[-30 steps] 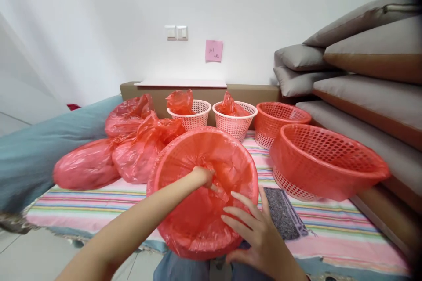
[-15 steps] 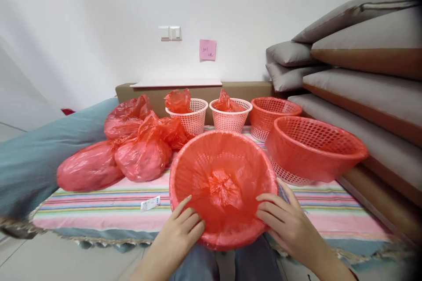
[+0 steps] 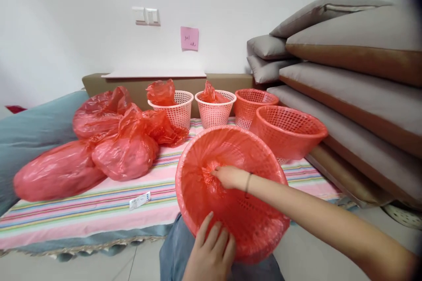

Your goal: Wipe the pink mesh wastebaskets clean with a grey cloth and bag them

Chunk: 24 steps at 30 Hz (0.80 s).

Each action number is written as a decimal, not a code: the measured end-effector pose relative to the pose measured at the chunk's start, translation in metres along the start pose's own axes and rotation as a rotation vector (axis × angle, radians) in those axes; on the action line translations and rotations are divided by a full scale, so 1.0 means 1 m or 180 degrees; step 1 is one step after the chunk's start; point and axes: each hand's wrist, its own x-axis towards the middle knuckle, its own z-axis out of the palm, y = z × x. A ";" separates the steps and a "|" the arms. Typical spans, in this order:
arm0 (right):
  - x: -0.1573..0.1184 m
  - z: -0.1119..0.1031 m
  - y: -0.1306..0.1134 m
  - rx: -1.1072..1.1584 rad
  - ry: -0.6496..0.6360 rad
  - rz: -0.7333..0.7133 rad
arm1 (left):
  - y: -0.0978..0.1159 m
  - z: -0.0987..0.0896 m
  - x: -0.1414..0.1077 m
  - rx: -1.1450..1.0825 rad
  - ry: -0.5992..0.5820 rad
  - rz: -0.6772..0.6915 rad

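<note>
A basket lined with a red plastic bag (image 3: 257, 224) rests tilted over my knees, its open mouth facing me. My right hand (image 3: 227, 177) reaches inside, fingers closed at the gathered middle of the bag; a dark band circles that wrist. At the near left rim, my left hand (image 3: 214, 241) touches the bag-covered edge with its fingers apart. Behind stand two pale pink baskets (image 3: 181, 112) with red bags bunched inside, and two more baskets, one upright (image 3: 255, 96) and one tilted (image 3: 290, 134), covered with red bags.
Filled red bags (image 3: 62, 169) lie on the left of the striped cloth (image 3: 99, 210), near a blue cushion (image 3: 42, 118). A white label (image 3: 140, 200) lies on the cloth. Grey and brown cushions (image 3: 356, 48) are stacked at the right.
My right hand has left the right rim and reached into the basket's middle. The view has shifted right. My left hand stays at the near rim, and the basket tilts more.
</note>
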 end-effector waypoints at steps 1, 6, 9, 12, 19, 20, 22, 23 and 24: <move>0.013 0.018 0.005 -0.0042 -0.0017 0.0216 | 0.002 0.002 0.001 0.0009 0.0048 -0.0024; 0.048 0.080 0.027 -0.0032 -0.0332 0.1069 | 0.008 0.010 0.000 0.0070 0.0255 -0.0064; 0.058 0.104 0.032 -0.0014 -0.0651 0.1310 | 0.009 0.013 -0.003 0.0089 0.0346 -0.0051; 0.062 0.119 0.032 -0.0117 -0.0699 0.1250 | 0.009 0.009 -0.007 -0.0064 0.0533 -0.0120; 0.051 0.117 0.020 -0.0707 -0.0070 0.0750 | -0.011 -0.015 -0.010 0.0350 0.0209 -0.1164; 0.050 0.115 0.019 -0.0755 -0.0026 0.0609 | -0.015 -0.017 -0.010 0.0450 0.0096 -0.1326; 0.050 0.111 0.020 -0.0787 -0.0028 0.0261 | -0.023 -0.019 -0.008 0.0493 -0.0071 -0.1514; 0.050 0.110 0.021 -0.0772 -0.0061 0.0063 | -0.026 -0.019 -0.007 0.0462 -0.0131 -0.1535; 0.051 0.108 0.023 -0.0740 -0.0102 -0.0126 | -0.028 -0.018 -0.006 0.0424 -0.0183 -0.1518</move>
